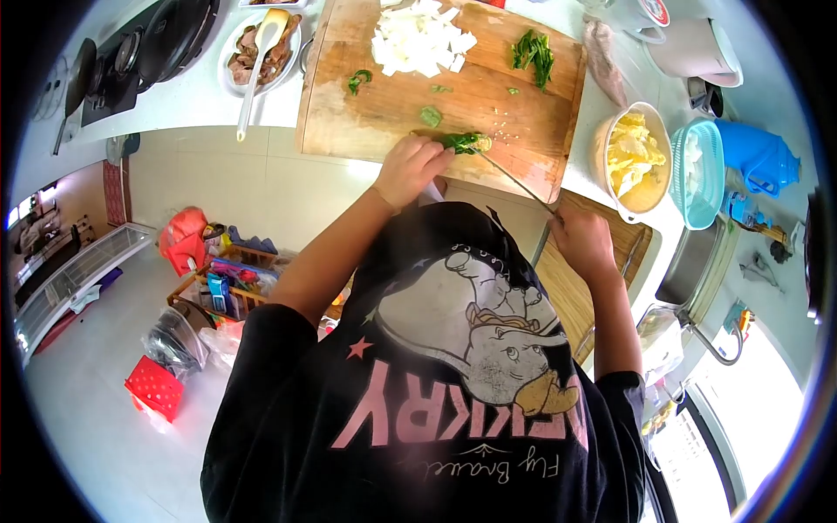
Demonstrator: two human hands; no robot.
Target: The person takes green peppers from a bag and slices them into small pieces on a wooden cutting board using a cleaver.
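Observation:
On the wooden cutting board (340, 122), my left hand (410, 171) is closed, its fingertips pressing a green pepper (460, 143) near the front edge. My right hand (582, 237) grips a knife (516, 180); its thin blade reaches left to the pepper's cut, seedy end. Pale seeds are scattered just beyond. A heap of white chopped pieces (420, 37) lies at the back of the board, with a pile of cut green pieces (534, 57) to its right. A few small green scraps (431, 115) lie between. The far side of the blade is partly hidden by the pepper.
Left of the board, a white plate (228, 77) holds brown meat with a spoon (259, 74) across it. To the right stand a bowl (602, 157) of yellow leaves, a turquoise basket (697, 202), a blue jug (757, 152) and a sink (693, 266).

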